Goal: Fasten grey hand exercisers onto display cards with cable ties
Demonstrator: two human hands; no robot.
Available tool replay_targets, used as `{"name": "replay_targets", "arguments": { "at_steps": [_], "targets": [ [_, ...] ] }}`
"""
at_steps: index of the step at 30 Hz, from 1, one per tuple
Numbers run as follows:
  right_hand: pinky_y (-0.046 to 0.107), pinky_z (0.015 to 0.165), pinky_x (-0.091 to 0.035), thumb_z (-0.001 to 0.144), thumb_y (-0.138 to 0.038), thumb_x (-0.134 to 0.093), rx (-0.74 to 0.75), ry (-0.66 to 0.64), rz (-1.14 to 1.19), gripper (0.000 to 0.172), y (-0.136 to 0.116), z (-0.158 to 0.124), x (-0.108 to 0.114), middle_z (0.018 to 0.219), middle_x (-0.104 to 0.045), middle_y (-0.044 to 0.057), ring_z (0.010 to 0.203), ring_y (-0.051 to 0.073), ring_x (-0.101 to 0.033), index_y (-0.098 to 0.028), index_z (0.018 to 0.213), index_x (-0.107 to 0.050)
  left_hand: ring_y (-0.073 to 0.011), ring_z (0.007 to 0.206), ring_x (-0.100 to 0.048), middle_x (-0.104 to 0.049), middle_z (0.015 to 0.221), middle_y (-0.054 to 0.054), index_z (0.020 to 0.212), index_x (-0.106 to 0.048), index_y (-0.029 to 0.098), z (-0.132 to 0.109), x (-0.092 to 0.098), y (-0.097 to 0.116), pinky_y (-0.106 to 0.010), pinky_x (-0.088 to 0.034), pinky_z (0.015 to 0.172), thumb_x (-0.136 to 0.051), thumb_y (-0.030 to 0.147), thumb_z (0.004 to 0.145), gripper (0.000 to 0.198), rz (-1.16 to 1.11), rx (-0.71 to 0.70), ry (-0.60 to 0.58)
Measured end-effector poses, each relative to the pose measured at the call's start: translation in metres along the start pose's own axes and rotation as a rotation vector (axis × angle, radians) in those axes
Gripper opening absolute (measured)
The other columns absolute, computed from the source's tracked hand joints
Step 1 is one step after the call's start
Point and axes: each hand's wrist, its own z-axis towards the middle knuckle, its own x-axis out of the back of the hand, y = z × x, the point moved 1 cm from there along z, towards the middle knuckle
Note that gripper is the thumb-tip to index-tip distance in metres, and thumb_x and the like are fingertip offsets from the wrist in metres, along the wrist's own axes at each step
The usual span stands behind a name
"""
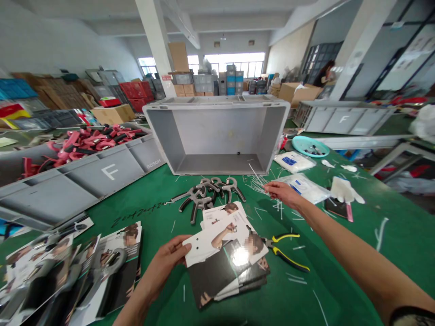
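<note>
Your left hand [170, 253] pinches the card [206, 240] at its left edge, thumb on top by two punched holes; the card lies over a stack of more cards. Your right hand [280, 190] has fingertips pressed together on a thin white strip [255, 173], just above loose strips. Between and beyond them: bare hand grips [197, 203] in a heap, pliers [288, 253] with yellow-black handles right of the stack. Carded grips [112, 267] lie at left.

Writing: left bin [136, 158] reads "F" and "BOSCH", red-and-black pieces inside; far right bin [343, 120] also "F". Black scrawl on the table, not clearly legible. Blue labels on bags [294, 161] too small to read.

Green table [340, 253], strips scattered; grey crate [217, 164] on its side. Room: pillars, windows, stacked boxes, another person [326, 74] at back right.
</note>
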Motion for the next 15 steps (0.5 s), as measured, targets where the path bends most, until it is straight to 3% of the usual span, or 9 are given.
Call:
{"name": "replay_targets", "arguments": {
  "at_steps": [2, 4, 7, 11, 15],
  "targets": [
    [0.029, 0.061, -0.045, 0.082, -0.051, -0.062, 0.020, -0.049, 0.005, 0.038, -0.020, -0.016, -0.013, 0.080, -0.066, 0.003, 0.063, 0.014, -0.055, -0.016, 0.096, -0.068, -0.0303, 0.106, -0.062, -0.071, 0.113, -0.010, 0.117, -0.069, 0.021, -0.002, -0.003, 0.003, -0.047, -0.046, 0.094, -0.065, 0.043, 0.086, 0.039, 0.258, -0.226, 0.160],
    [0.028, 0.063, -0.044, 0.083, -0.048, -0.064, 0.063, -0.124, 0.001, 0.032, -0.048, -0.034, -0.031, 0.079, -0.065, 0.001, 0.067, 0.015, -0.055, -0.018, 0.092, -0.069, -0.0291, 0.117, -0.056, -0.067, 0.123, -0.008, 0.120, -0.069, 0.025, -0.012, -0.011, 0.018, -0.048, -0.040, 0.103, -0.059, 0.036, 0.091, 0.032, 0.509, -0.544, 0.343],
    [0.029, 0.069, -0.042, 0.087, -0.040, -0.063, 0.224, -0.236, -0.120, 0.021, -0.099, -0.063, -0.062, 0.082, -0.065, 0.001, 0.075, 0.016, -0.056, -0.020, 0.088, -0.069, -0.0269, 0.121, -0.051, -0.063, 0.133, -0.006, 0.128, -0.064, 0.029, -0.028, -0.031, 0.048, -0.047, -0.036, 0.104, -0.054, 0.026, 0.096, 0.034, 0.777, -0.856, 0.391],
    [0.029, 0.073, -0.042, 0.091, -0.032, -0.060, 0.410, -0.288, -0.182, 0.013, -0.148, -0.089, -0.091, 0.086, -0.063, 0.001, 0.079, 0.016, -0.056, -0.022, 0.086, -0.067, -0.0249, 0.098, -0.059, -0.074, 0.103, -0.006, 0.110, -0.072, 0.024, -0.029, -0.052, 0.062, -0.042, -0.039, 0.088, -0.060, 0.026, 0.093, 0.020, 0.870, -0.838, 0.260],
    [0.027, 0.068, -0.045, 0.090, -0.036, -0.063, 0.222, -0.352, 0.247, 0.014, -0.151, -0.097, -0.118, 0.082, -0.060, -0.001, 0.071, 0.014, -0.057, -0.023, 0.095, -0.063, -0.0192, 0.080, -0.060, -0.073, 0.080, -0.002, 0.092, -0.074, 0.023, -0.030, -0.058, 0.050, -0.034, -0.042, 0.078, -0.059, 0.029, 0.095, 0.016, 0.615, -0.702, 0.267]
  ]
}}
